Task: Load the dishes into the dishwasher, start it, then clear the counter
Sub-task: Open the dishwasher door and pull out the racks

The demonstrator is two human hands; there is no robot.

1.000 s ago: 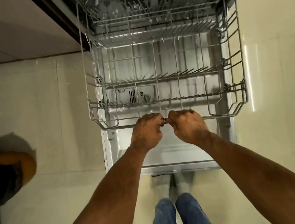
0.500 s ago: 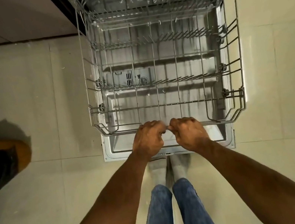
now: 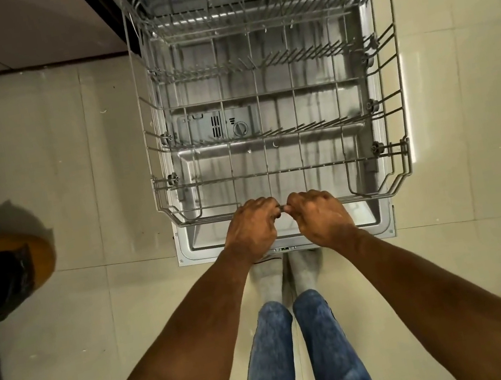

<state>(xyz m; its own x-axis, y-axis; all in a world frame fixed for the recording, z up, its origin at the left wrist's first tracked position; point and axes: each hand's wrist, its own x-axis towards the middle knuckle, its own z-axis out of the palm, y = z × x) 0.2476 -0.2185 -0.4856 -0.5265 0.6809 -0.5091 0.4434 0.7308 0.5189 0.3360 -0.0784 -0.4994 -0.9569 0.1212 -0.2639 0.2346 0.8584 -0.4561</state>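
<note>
Dishwasher rack, a grey wire basket with rows of upright tines, stands drawn out over the lowered steel door of the dishwasher, and it holds no dishes. Above it, toward the machine's mouth, a second wire rack sits partly inside the tub. The person's left hand and right hand are side by side at the middle of the rack's front rail, both with fingers curled over that rail and knuckles up, so each hand is clamped on the wire; the two hands nearly touch at the centre.

The step in hand looks like sliding the rack out along the door so it can be loaded. To do it well, the pull should stay level and straight toward the person's body, with equal force from both hands, so that the small wheels on either side run true and the basket does not skew or tip off the door's edge. It seems close to the end of its travel, so easing off before the stop would be wise.

Relative to the grip, the whole basket lies beyond the hands, away from the person, spreading wide to either side of them; the door's near lip lies just below the wrists, and the person's grey-socked feet stand right against that lip.
</note>
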